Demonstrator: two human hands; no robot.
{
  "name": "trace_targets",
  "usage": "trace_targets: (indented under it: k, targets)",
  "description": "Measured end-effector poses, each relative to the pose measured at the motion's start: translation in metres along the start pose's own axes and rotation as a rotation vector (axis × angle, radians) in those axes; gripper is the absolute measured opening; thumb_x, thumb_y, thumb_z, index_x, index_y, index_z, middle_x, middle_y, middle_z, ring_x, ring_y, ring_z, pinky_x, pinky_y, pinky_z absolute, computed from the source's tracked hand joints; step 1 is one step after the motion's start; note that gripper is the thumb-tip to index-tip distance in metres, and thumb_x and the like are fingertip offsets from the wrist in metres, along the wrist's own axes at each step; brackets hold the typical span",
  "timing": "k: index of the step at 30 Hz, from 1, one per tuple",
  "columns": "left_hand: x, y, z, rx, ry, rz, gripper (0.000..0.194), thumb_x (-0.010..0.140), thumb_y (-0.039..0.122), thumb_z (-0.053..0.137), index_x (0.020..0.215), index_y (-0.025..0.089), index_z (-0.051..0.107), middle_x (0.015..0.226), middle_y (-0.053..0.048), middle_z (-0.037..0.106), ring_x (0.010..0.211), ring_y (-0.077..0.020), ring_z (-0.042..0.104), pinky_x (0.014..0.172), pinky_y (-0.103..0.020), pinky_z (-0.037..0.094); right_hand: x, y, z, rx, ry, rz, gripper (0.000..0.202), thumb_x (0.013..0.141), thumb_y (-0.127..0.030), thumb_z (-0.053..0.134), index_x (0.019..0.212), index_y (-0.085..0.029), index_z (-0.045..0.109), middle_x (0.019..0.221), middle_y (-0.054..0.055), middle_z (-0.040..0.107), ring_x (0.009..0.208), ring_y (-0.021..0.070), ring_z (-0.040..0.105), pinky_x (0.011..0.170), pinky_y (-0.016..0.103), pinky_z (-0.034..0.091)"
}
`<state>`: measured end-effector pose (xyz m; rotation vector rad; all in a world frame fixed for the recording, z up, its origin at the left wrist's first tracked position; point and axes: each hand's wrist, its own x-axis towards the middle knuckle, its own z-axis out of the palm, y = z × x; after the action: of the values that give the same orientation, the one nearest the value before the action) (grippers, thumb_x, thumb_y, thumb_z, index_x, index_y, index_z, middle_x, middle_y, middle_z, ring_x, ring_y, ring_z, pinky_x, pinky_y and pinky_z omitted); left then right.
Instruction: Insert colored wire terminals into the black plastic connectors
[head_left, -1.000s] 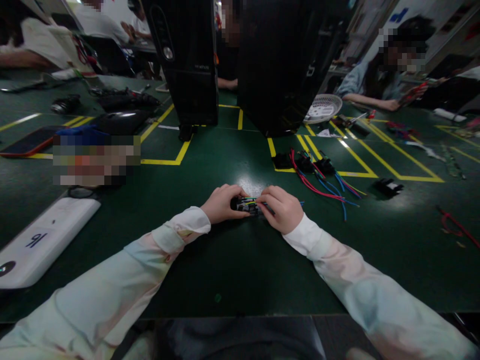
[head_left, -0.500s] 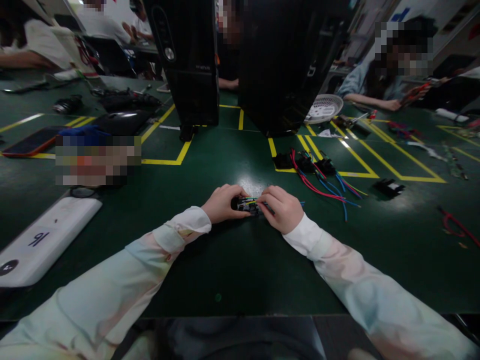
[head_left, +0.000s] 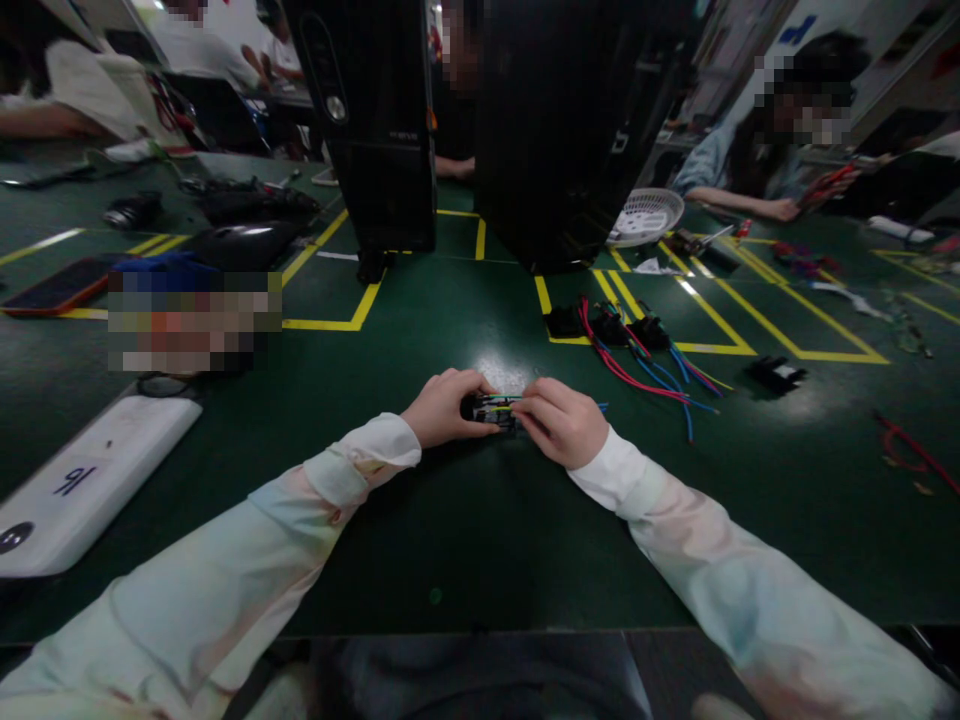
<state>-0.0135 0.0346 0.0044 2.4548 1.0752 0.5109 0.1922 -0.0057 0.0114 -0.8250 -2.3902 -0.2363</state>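
Observation:
On the green table in front of me, my left hand (head_left: 448, 408) grips a small black part with metal terminals (head_left: 491, 414), thumb on its near side and fingers on its far side. Thin wires run across the part, one of them a yellow-green wire (head_left: 501, 408). The fingers of my right hand (head_left: 561, 420) are pinched together on this wire at the part's right end. A blue wire end (head_left: 602, 407) pokes out beyond the right hand. Most of the part's right side is hidden by my fingers.
Several black parts with red and blue wires (head_left: 637, 370) lie behind my right hand. One black part (head_left: 777, 374) sits farther right. Two tall black cases (head_left: 382, 150) stand at the back. A white device (head_left: 97, 480) is at left, and a white basket (head_left: 649, 215) at back right.
My right hand's fingers have shifted very slightly along the part, with the pinch kept. My left hand holds the part in the same place.

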Motion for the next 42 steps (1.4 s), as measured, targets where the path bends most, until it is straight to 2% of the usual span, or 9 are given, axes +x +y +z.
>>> trace_targets:
  k: [4,9,13,18,22,34,42]
  targets:
    - [0.000,0.000,0.000,0.002,0.006,-0.003,0.036,0.067,0.044,0.067,0.092,0.021,0.057,0.094,-0.002,0.061,0.087,-0.0209,0.051,0.075,-0.032,0.036,0.000,0.001,0.000,-0.040,0.014,0.040,0.017,0.088,-0.019,0.042,0.082,-0.014,0.058,0.079,0.008,0.055,0.074,0.0165,0.050,0.065,0.028,0.043]
    - [0.000,0.001,-0.001,0.009,-0.009,-0.011,0.037,0.066,0.046,0.067,0.093,0.021,0.057,0.094,-0.001,0.061,0.087,-0.0208,0.051,0.074,-0.031,0.036,0.000,0.000,0.001,0.001,-0.004,-0.013,0.017,0.088,-0.018,0.041,0.086,-0.014,0.057,0.080,0.008,0.055,0.074,0.0155,0.050,0.066,0.026,0.043]
    - [0.000,0.001,-0.001,0.006,-0.003,-0.011,0.037,0.067,0.045,0.067,0.093,0.022,0.057,0.094,-0.001,0.061,0.087,-0.0207,0.051,0.075,-0.032,0.036,0.001,0.000,0.000,-0.051,0.008,0.037,0.018,0.089,-0.019,0.041,0.083,-0.014,0.058,0.079,0.008,0.055,0.074,0.0165,0.049,0.065,0.028,0.043]
    - [0.000,0.000,-0.001,-0.005,-0.001,-0.004,0.036,0.066,0.046,0.067,0.091,0.022,0.057,0.093,-0.001,0.061,0.087,-0.0210,0.051,0.074,-0.032,0.036,0.000,0.001,0.000,-0.020,-0.012,-0.025,0.018,0.088,-0.018,0.041,0.086,-0.014,0.058,0.080,0.008,0.056,0.073,0.0160,0.049,0.064,0.028,0.043]
    - [0.000,0.000,-0.001,0.001,0.004,-0.007,0.036,0.066,0.043,0.068,0.092,0.022,0.057,0.095,-0.001,0.061,0.088,-0.0211,0.051,0.074,-0.032,0.036,0.001,0.001,0.000,-0.021,0.003,0.025,0.019,0.088,-0.018,0.040,0.084,-0.014,0.058,0.079,0.009,0.055,0.074,0.0167,0.049,0.065,0.029,0.043]
    - [0.000,0.000,0.000,-0.015,0.005,-0.002,0.036,0.066,0.045,0.068,0.092,0.022,0.057,0.095,-0.001,0.061,0.088,-0.0210,0.051,0.075,-0.032,0.036,-0.001,-0.002,0.000,0.008,-0.004,0.013,0.017,0.088,-0.017,0.041,0.086,-0.015,0.057,0.080,0.008,0.054,0.074,0.0160,0.050,0.065,0.027,0.044]
    - [0.000,-0.001,0.001,-0.012,0.003,-0.011,0.036,0.065,0.045,0.068,0.092,0.022,0.057,0.093,-0.001,0.061,0.088,-0.0211,0.052,0.075,-0.032,0.036,0.001,-0.009,-0.002,0.016,-0.007,0.072,0.018,0.088,-0.017,0.040,0.081,-0.015,0.056,0.077,0.007,0.053,0.072,0.0155,0.051,0.065,0.027,0.045]
